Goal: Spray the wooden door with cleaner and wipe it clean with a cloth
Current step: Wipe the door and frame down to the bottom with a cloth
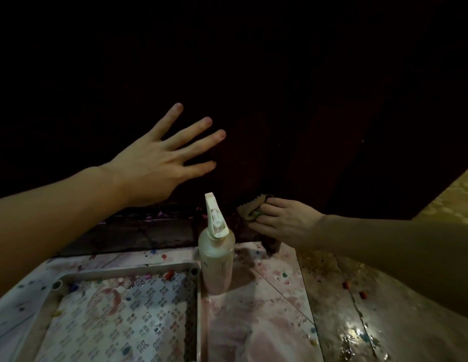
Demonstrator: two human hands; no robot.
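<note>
Down at the bottom, closest to the camera, there's a perforated plastic tray (63, 278) lying on a wet, stained tile floor (274, 296) with colored crumbs scattered everywhere. Just beside the tray's far right corner stands the spray bottle (217, 257), upright, nozzle pointing up at the door.

Left hand (152, 168) is wide open, fingers (199, 125) spread and grasping nothing, held up in front of the dark wooden door (319, 126); can't tell if the palm actually touches the wood. Right hand (282, 220) is low by the door's bottom edge, fingers clenched around a bunched-up cloth (250, 206) that looks pressed against the wood. So I'd say it's the wiping part, down at the bottom section.

What could go sideways, as I see it:
- The bottle sits just beside the wiping hand. One wide stroke to the left and a knuckle or wrist tips it over onto the tile.
- That floor is shiny wet near the lower right, so crouching there could mean a slip.
- It's really dim, and the door is nearly black on camera, so missed patches or streaks would be easy to overlook.
- The cloth is balled up small, so it might just smear grime around.
</note>
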